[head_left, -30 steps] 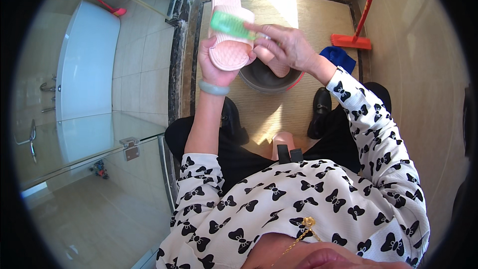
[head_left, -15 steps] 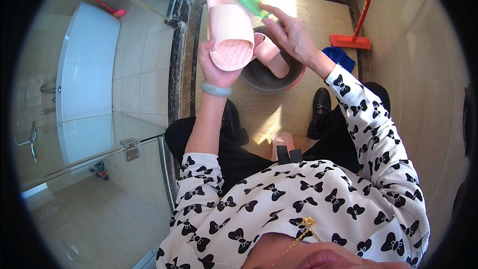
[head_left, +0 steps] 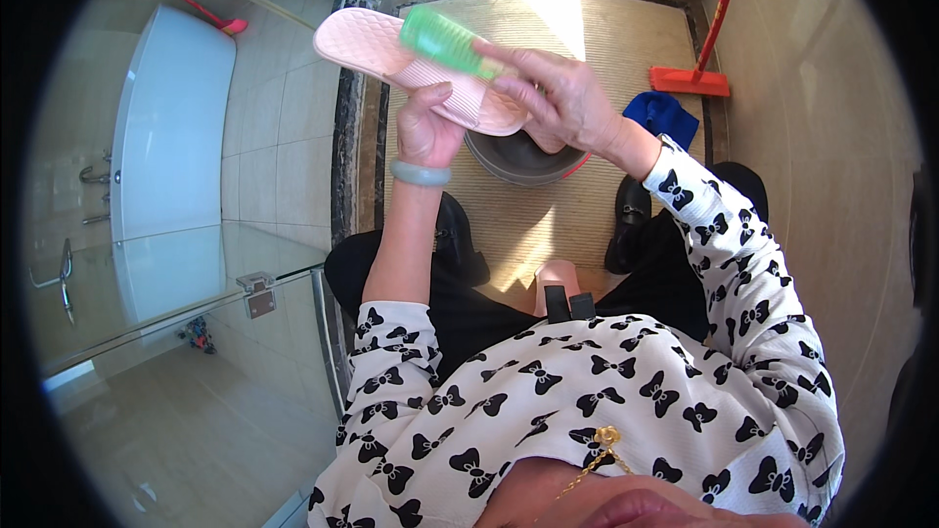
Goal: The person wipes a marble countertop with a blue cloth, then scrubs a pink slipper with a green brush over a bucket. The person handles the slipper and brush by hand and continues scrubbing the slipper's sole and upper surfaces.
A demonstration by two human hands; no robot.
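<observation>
A pink slide slipper (head_left: 357, 37) is held up above the floor, tilted with its toe or heel end to the upper left. My left hand (head_left: 428, 127) grips it by the side, thumb over the ribbed strap. In my right hand (head_left: 572, 98) is a green scrub brush (head_left: 440, 41), laid against the slipper across the strap area. Below them stands a dark grey basin (head_left: 523, 158), partly covered by the slipper and my right hand. A bit of a second pink slipper (head_left: 545, 137) shows inside the basin.
A blue cloth (head_left: 663, 119) lies by the right wall, beside a red broom (head_left: 689, 81). My black shoes (head_left: 631, 220) flank the basin. Something pink (head_left: 554, 279) lies between my legs. A glass panel (head_left: 186, 303) and a white bathtub (head_left: 171, 117) stand at left.
My left hand has turned the slipper from nearly upright to slanting toward the upper left. The brush has moved left and down, from beside the slipper onto its strap area.
</observation>
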